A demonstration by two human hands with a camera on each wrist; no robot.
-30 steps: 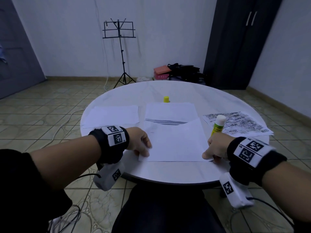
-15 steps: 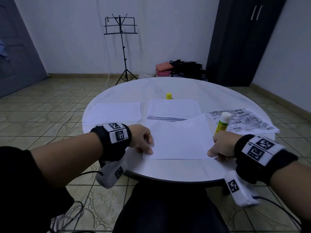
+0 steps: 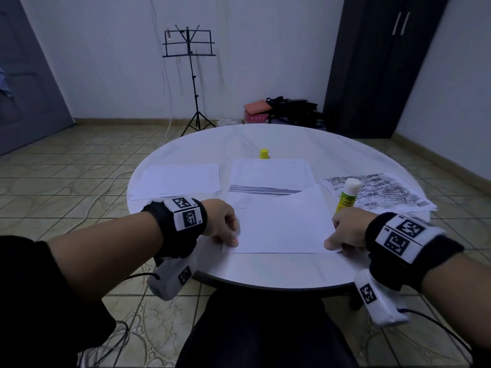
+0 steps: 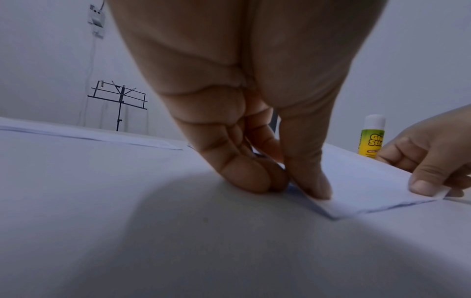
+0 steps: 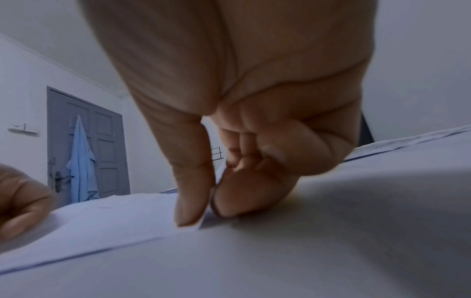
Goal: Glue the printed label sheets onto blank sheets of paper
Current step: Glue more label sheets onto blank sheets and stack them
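A white sheet [image 3: 281,224] lies face down near the front of the round table [image 3: 265,272]. My left hand [image 3: 233,241] pinches its near left corner and my right hand [image 3: 332,245] pinches its near right corner. The left wrist view shows thumb and fingers of the left hand [image 4: 300,187] closed on the sheet [image 4: 362,181] corner. The right wrist view shows the right hand [image 5: 211,211] pinching the sheet [image 5: 114,217] edge. The sheet overlaps another sheet [image 3: 268,173] with printed lines. An uncapped glue stick [image 3: 346,195] stands just beyond my right hand.
A stack of blank sheets [image 3: 178,179] lies at the table's left. Printed label sheets [image 3: 382,193] lie at the right, behind the glue stick. A yellow cap [image 3: 264,153] stands beyond the middle sheet. A music stand [image 3: 190,75] and bags [image 3: 287,110] are on the floor behind.
Both hands keep their pinch on the sheet's near corners. The sheet stays in nearly the same place on the table; only the head view has shifted a little.
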